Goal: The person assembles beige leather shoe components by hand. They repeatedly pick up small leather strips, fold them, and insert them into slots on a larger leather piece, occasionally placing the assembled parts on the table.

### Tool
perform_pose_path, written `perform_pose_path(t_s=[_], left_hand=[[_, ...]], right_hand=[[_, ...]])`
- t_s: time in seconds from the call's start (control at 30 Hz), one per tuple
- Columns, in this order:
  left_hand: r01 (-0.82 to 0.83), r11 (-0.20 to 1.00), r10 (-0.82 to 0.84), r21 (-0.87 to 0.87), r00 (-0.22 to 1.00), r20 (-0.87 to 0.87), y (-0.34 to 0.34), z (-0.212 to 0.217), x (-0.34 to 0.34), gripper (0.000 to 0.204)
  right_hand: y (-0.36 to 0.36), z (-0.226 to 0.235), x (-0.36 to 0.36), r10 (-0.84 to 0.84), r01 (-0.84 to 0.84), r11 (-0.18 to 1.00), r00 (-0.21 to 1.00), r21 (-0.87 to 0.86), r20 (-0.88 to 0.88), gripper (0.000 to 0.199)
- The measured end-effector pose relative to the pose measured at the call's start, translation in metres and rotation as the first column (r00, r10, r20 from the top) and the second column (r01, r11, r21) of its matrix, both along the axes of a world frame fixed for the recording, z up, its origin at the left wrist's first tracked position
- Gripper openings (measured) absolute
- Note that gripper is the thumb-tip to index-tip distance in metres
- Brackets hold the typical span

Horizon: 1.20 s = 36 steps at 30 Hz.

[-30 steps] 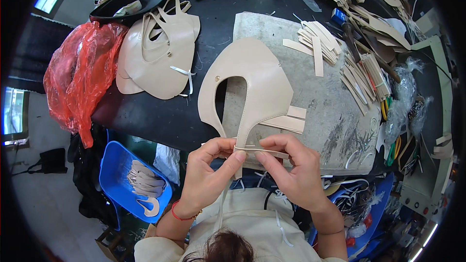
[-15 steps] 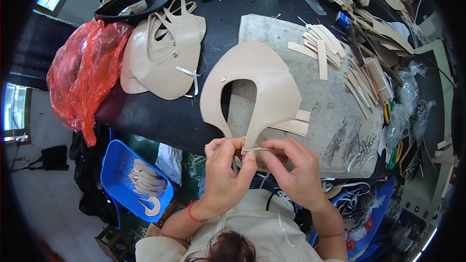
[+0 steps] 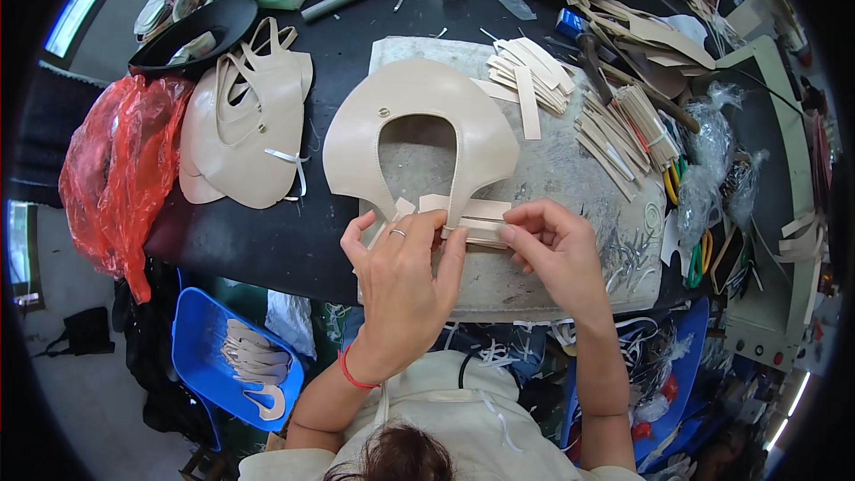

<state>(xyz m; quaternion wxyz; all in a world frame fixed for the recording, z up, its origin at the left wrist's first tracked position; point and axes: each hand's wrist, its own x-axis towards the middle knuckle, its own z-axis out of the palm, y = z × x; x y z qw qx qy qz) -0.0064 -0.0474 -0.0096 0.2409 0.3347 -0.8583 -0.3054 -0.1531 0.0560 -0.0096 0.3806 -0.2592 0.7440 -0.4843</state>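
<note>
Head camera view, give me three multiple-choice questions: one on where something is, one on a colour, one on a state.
1. Where is the blue plastic tray?
A. on the grey work slab
B. below the table's near edge, on the person's left
C. under the hammer

2. What colour is the crumpled plastic bag?
A. red
B. green
C. white

3. What are both hands doing?
A. resting apart
B. pressing beige strips at the horseshoe-shaped leather piece
C. holding scissors

Answers: 1 B, it sits lower left, off the table. 2 A, plainly red. 3 B, left hand and right hand meet on the strips.
</note>
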Motion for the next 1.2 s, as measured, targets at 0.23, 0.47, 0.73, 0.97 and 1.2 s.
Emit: perform_pose_path(t_s=[0.23,0.47,0.73,0.97,1.2], left_hand=[[-0.023,1.000,0.022,0.019,0.999,0.047,0.000,-0.010,-0.005,0.014],[-0.028,0.996,0.035,-0.089,0.996,0.079,-0.001,-0.011,-0.011,0.013],[0.036,0.945,-0.094,-0.326,0.982,-0.166,-0.005,0.050,-0.007,0.020],[-0.053,0.726,-0.217,-0.686,0.929,-0.301,-0.091,0.076,-0.193,0.021],[0.369,0.748,-0.538,-0.552,0.824,-0.178,-0.070,0.025,-0.186,0.031]], right_hand=[[-0.002,-0.005,0.005,-0.020,0.024,0.999,0.996,0.042,-0.089,0.013],[-0.003,0.013,-0.006,0.127,-0.003,0.977,0.814,0.214,-0.567,0.016],[0.078,0.018,-0.040,-0.273,0.312,0.950,0.832,0.000,-0.482,0.011],[0.097,0.018,-0.020,-0.274,0.294,0.956,0.889,-0.003,-0.366,0.011],[0.079,0.008,-0.052,-0.167,0.141,0.985,0.701,-0.095,-0.694,0.013]])
